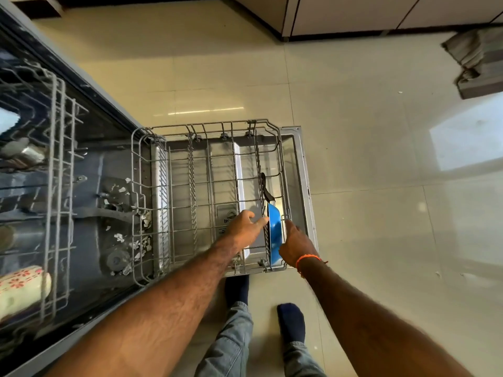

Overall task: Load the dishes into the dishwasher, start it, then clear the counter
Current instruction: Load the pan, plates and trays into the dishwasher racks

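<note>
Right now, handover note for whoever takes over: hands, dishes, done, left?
Left hand: fingers reach to the blue pan and touch its rim.
Right hand: on the pan's other side, by the rack wire; whether it grips cannot be told.
Pan stands on edge at the right side of the pulled-out lower rack, black handle pointing away.
Upper rack already holds a patterned cup.
Done: pan in the rack.
Left: remaining dishes, push the rack in, shut the door, start, clear the counter.

I see bright blue frying pan (275,235) | grey wire rack (206,170) | white cup, red flower pattern (21,289) | orange wrist thread (309,259)
</note>
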The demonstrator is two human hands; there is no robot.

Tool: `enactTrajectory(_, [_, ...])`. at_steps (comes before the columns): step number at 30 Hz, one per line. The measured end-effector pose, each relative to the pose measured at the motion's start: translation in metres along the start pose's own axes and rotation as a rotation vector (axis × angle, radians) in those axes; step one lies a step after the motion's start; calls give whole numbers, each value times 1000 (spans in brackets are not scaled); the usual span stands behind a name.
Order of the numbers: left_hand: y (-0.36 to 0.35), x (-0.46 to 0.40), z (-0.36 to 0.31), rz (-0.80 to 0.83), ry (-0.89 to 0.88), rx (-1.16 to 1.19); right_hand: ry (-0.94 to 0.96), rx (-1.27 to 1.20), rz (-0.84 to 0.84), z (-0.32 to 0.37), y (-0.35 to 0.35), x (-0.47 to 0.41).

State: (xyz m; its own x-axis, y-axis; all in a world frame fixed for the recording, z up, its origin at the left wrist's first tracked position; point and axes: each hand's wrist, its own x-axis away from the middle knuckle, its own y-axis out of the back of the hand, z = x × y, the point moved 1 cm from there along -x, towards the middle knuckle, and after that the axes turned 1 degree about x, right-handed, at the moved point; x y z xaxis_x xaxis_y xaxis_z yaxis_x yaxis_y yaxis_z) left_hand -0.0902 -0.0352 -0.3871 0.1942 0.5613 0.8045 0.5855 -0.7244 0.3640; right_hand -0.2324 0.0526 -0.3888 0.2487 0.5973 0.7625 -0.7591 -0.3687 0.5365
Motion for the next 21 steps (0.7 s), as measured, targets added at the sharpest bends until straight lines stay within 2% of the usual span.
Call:
enactTrajectory(5, [50, 75, -12, -68, -93, -215, 99, 123, -18, 37, 40, 52])
enactTrajectory(11, [92, 204, -16, -221, -95, -245, 314, 288, 2, 95, 81, 140])
enactTrajectory(16, [112, 319, 3, -406, -65, -145, 542, 474, 50, 138, 93, 222])
enactTrajectory(21, [115, 430, 49, -597, 12, -16, 841, 635, 99, 179, 69, 309])
